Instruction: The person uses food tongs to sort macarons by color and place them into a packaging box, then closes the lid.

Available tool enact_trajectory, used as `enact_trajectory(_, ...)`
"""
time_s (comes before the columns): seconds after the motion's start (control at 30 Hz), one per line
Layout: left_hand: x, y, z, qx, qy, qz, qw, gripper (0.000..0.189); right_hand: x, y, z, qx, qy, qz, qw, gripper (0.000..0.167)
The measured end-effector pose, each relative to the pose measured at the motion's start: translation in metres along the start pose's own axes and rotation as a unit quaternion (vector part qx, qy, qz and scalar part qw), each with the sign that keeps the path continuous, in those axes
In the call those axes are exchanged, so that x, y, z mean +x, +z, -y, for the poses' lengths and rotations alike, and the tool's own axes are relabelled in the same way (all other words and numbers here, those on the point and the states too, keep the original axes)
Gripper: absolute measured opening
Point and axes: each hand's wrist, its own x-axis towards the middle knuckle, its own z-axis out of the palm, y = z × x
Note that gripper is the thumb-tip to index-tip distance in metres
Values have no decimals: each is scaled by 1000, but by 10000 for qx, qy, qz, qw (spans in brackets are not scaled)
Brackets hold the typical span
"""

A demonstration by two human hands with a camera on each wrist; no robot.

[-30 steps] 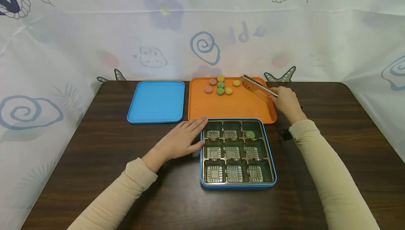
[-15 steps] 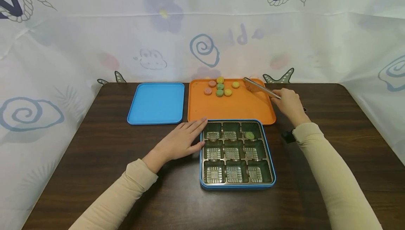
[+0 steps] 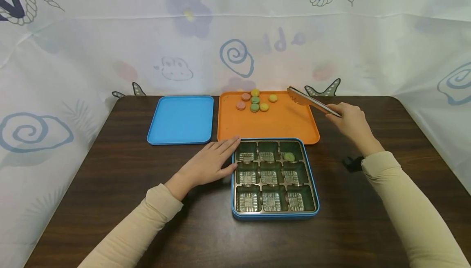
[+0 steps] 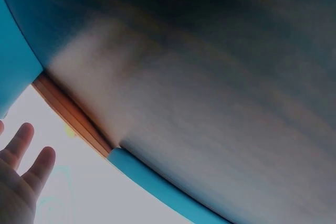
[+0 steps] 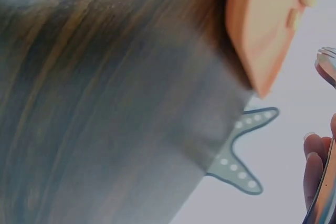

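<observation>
My right hand (image 3: 349, 122) grips a pair of metal tongs (image 3: 313, 102) over the right side of the orange tray (image 3: 265, 127). The tips point toward the tray's back right corner, and nothing shows between them. In the right wrist view the tongs (image 5: 324, 187) lie along the fingers. My left hand (image 3: 206, 161) rests with straight fingers against the left edge of a blue-rimmed tin (image 3: 276, 215). Its insert has several square compartments; a green round cookie-like disc (image 3: 289, 156) lies in the back right one. Yellow, pink and green discs (image 3: 254, 107) lie on the orange tray.
A blue tray (image 3: 180, 120) stands left of the orange one, at the back of the dark wooden table (image 3: 110, 186). Behind the table hangs a white printed cloth (image 3: 184, 43). The tin stands just in front of the orange tray.
My right hand has moved right, drawing the tongs rightward and slightly toward the tray's right edge. My left hand and the tin hold their places, and the discs look the same.
</observation>
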Motion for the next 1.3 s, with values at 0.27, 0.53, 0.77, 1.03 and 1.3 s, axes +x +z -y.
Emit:
enact_trajectory(0.27,0,0,0,-8,35,-47,10000,69,-21,-17,16,-43,-717,-455,9964,30)
enact_trajectory(0.53,0,-1,0,16,49,-29,10000,69,-47,-28,33,-60,-1657,-912,9819,35)
enact_trajectory(0.77,1,-1,0,14,33,-22,10000,69,-67,-32,41,131,-2128,-927,9726,27)
enact_trajectory(1.03,1,0,1,6,-8,-5,10000,69,-78,-20,45,475,-2716,-817,9578,56)
enact_trajectory(1.3,1,2,1,-3,-17,19,10000,69,-83,-8,49,564,-2821,-502,9564,56)
